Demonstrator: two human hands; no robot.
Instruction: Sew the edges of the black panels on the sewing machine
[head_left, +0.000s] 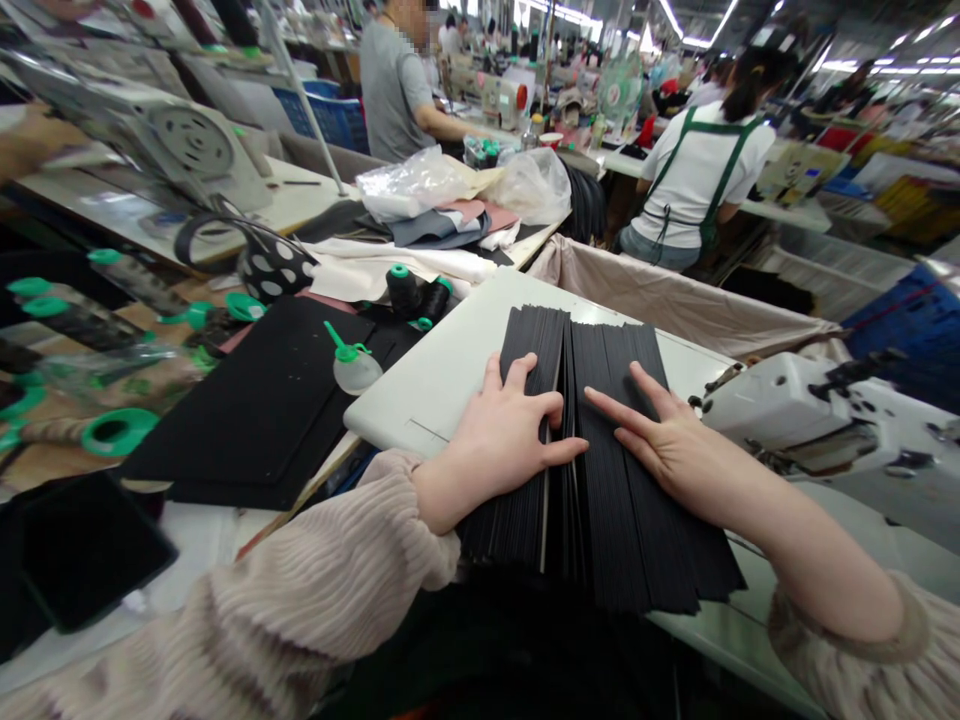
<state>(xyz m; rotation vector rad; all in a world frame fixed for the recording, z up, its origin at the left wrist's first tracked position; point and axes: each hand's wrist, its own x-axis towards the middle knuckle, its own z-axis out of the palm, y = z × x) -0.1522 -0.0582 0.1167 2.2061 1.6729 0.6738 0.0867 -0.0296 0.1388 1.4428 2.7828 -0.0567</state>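
Observation:
Many thin black strips [611, 480] lie packed side by side across the white machine table [420, 385], overhanging its near edge. A narrow gap runs lengthwise between a left and a right bundle. Resting on the left bundle is my left hand [502, 435], fingers spread, thumb stretched toward the gap. My right hand [660, 440] lies on the right bundle, its fingers apart and one fingertip near the gap. Neither hand is closed around any strips. The undersides of both palms are hidden.
A sewing machine [847, 420] stands at the right. Left of the table are black sheets [247, 400], a small oil bottle [355, 368], thread spools [403, 290] and a dark phone-like slab [94, 545]. Behind are a cloth-lined bin [637, 290] and people at other machines.

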